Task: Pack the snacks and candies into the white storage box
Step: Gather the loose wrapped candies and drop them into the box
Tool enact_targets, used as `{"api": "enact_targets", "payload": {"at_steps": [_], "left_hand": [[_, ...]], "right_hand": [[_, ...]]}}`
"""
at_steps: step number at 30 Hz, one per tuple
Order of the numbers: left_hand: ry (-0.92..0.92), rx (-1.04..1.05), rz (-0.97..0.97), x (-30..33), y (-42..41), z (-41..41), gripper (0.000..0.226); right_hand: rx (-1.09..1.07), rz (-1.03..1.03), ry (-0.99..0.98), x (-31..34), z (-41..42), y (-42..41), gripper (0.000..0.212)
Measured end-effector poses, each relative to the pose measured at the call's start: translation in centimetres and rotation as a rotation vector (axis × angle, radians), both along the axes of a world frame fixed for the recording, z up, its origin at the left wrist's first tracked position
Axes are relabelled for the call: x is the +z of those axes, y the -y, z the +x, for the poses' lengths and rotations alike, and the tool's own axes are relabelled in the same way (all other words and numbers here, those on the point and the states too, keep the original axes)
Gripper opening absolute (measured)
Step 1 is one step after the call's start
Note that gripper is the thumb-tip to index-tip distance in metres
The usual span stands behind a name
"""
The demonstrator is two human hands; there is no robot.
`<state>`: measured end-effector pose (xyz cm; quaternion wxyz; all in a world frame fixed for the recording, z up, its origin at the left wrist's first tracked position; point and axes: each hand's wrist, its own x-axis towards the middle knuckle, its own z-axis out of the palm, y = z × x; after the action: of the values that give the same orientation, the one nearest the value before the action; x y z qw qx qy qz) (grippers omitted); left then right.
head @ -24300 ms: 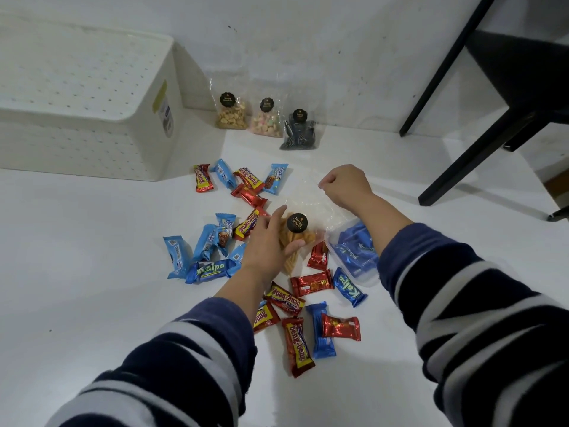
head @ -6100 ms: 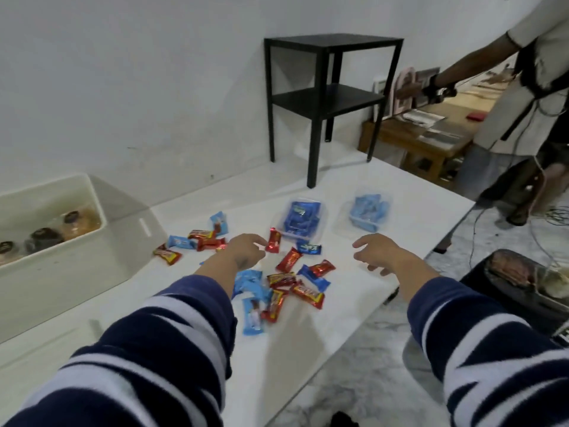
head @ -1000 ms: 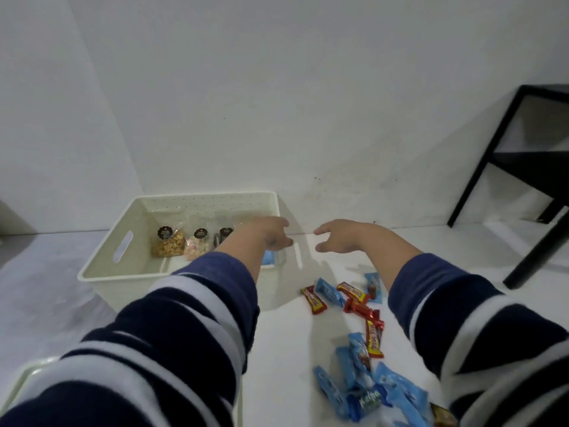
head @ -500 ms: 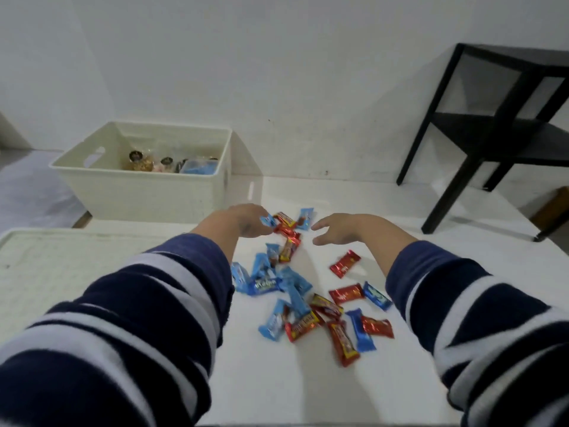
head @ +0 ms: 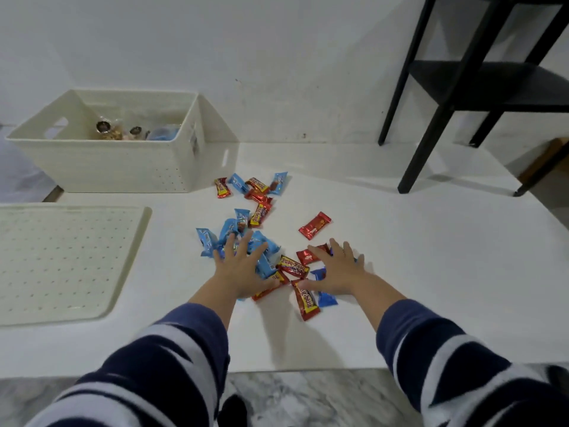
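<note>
The white storage box [head: 123,167] stands at the back left of the white table, holding clear snack bags [head: 106,131] and a blue packet bag [head: 163,133]. Several red and blue candy wrappers [head: 257,208] lie scattered in the middle of the table. My left hand [head: 241,268] lies flat with fingers spread on a cluster of blue wrappers [head: 212,240]. My right hand [head: 337,269] lies flat, fingers spread, on red and blue wrappers [head: 304,298]. One red wrapper [head: 314,225] lies apart, beyond my right hand.
The box's perforated white lid [head: 61,260] lies flat on the table at the left. A black metal side table [head: 462,87] stands at the back right. The table's front edge [head: 277,372] runs below my forearms, with marble floor beneath.
Both hands have dropped from above the far wrappers onto the nearer pile and spread flat. The view has tilted down.
</note>
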<state>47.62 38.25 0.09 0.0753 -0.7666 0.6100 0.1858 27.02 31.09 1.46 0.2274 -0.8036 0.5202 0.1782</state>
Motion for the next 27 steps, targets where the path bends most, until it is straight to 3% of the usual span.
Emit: {"api": "enact_targets", "payload": {"at_steps": [5,8,18,27], "left_hand": [[0.108,-0.070,-0.038,-3.6,-0.2,0.6,0.112],[0.136,-0.020,-0.073,-5.0,-0.3,1.8,0.113],[0.105,-0.084,-0.257,-6.4,2.9,5.8,0.110],[0.147,-0.160,-0.506,-7.9,3.8,6.9,0.081]], "right_hand": [[0.048,-0.103,0.025,-4.4,-0.6,0.2,0.119],[0.071,-0.173,0.030,-6.0,-0.3,0.3,0.118],[0.130,-0.382,0.133,-8.0,5.0,2.6,0.087],[0.127,-0.516,0.215,-8.5,7.8,3.9,0.058]]}}
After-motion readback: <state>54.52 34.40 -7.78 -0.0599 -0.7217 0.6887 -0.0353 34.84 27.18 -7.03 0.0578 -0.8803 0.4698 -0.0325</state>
